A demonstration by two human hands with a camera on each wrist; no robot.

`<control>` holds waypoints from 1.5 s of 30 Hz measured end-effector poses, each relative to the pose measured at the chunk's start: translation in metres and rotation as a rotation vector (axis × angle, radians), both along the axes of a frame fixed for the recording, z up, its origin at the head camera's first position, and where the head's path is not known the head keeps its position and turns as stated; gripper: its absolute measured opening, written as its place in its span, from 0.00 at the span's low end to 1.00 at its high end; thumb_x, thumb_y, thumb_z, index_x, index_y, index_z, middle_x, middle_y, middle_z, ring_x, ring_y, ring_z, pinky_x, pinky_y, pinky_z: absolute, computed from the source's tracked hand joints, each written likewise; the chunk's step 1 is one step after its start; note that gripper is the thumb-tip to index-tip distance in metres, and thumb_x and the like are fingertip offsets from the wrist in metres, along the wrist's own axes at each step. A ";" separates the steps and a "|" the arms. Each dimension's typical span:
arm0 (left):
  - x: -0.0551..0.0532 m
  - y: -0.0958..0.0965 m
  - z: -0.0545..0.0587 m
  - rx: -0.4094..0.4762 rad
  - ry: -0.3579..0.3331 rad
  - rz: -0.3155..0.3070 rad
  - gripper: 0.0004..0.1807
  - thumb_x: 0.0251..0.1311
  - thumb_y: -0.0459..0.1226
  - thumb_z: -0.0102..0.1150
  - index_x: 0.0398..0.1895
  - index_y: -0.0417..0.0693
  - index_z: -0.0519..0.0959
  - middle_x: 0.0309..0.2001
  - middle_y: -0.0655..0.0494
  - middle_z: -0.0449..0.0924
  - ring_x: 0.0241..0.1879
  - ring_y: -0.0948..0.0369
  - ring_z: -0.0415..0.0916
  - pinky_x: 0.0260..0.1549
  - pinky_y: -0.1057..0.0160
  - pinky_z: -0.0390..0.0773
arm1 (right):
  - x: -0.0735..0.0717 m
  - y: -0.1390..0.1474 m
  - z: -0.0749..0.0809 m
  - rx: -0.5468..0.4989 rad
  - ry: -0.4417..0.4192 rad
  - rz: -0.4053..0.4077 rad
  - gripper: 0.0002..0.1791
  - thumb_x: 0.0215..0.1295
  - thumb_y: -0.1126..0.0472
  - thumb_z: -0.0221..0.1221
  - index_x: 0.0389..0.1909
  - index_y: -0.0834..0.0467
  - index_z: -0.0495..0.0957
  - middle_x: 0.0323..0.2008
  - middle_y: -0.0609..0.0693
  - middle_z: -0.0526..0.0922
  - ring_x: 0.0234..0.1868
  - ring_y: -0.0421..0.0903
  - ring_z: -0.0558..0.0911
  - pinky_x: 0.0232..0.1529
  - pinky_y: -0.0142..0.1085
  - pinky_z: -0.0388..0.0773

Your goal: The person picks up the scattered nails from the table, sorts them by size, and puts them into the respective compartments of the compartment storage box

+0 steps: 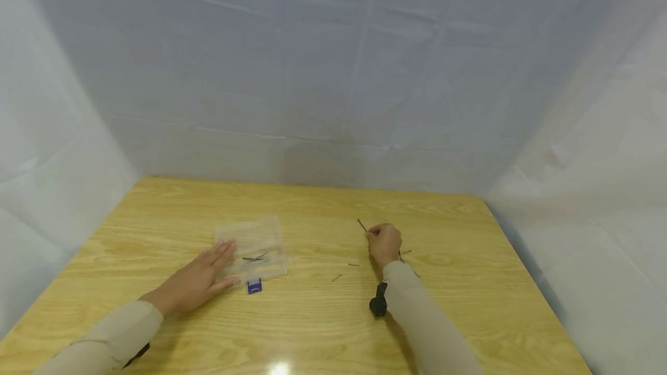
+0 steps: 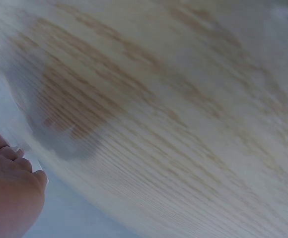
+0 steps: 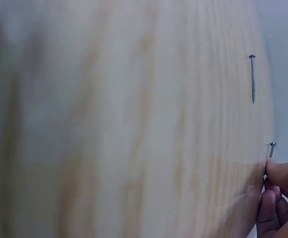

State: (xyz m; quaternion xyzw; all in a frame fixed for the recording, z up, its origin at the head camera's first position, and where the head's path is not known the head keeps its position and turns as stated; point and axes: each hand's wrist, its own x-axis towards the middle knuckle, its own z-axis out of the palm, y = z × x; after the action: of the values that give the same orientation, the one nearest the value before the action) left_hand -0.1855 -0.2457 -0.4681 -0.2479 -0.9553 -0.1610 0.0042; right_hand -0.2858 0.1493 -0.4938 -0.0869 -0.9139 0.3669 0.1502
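My right hand (image 1: 384, 244) pinches a dark nail (image 1: 362, 225) between thumb and fingertips, its head end sticking out away from me. In the right wrist view the thumb and curled fingers (image 3: 283, 173) show at the lower right edge, with a nail head (image 3: 273, 144) just above them. My left hand (image 1: 200, 279) lies flat with straight fingers on the left edge of a clear plastic bag (image 1: 271, 230). Several dark nails (image 1: 254, 258) show at the bag. A blue label (image 1: 254, 286) sits at the bag's near edge. In the left wrist view the hand (image 2: 12, 193) is partly cut off.
Loose nails lie on the wooden table (image 1: 312, 328): one nail (image 1: 353, 264) and another nail (image 1: 336, 278) between the hands, and a few beside the right wrist, such as a nail (image 1: 406, 252). White sheeting (image 1: 333, 74) surrounds the table at the back and sides.
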 end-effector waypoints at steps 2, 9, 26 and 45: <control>0.001 0.000 0.000 -0.004 0.002 0.000 0.42 0.68 0.56 0.47 0.72 0.33 0.54 0.72 0.37 0.52 0.71 0.39 0.50 0.66 0.37 0.54 | 0.000 0.000 0.000 -0.007 -0.015 -0.003 0.05 0.59 0.63 0.66 0.30 0.61 0.86 0.28 0.54 0.86 0.32 0.52 0.83 0.40 0.49 0.81; 0.003 0.000 0.003 -0.007 -0.007 0.002 0.42 0.68 0.56 0.47 0.72 0.33 0.54 0.73 0.37 0.52 0.71 0.39 0.49 0.66 0.37 0.54 | -0.002 0.000 0.001 -0.040 -0.066 0.002 0.06 0.61 0.64 0.63 0.28 0.61 0.86 0.29 0.55 0.85 0.35 0.55 0.82 0.49 0.54 0.77; 0.003 0.002 0.004 0.002 -0.009 0.003 0.41 0.69 0.55 0.47 0.72 0.33 0.54 0.73 0.37 0.51 0.71 0.38 0.49 0.66 0.37 0.54 | -0.001 0.000 0.004 -0.044 -0.080 0.053 0.07 0.63 0.67 0.60 0.28 0.63 0.84 0.29 0.57 0.85 0.31 0.54 0.82 0.37 0.50 0.82; 0.000 0.001 0.001 -0.005 -0.008 0.002 0.42 0.68 0.56 0.47 0.72 0.32 0.54 0.73 0.36 0.51 0.71 0.38 0.49 0.66 0.37 0.54 | -0.001 -0.002 0.022 -0.153 -0.008 0.122 0.05 0.64 0.66 0.60 0.31 0.63 0.83 0.29 0.54 0.84 0.30 0.48 0.80 0.33 0.43 0.80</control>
State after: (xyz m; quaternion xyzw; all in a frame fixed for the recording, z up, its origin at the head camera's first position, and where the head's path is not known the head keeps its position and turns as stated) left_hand -0.1855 -0.2449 -0.4668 -0.2463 -0.9559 -0.1597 -0.0001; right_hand -0.2872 0.1472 -0.4721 -0.0436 -0.8874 0.4439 0.1166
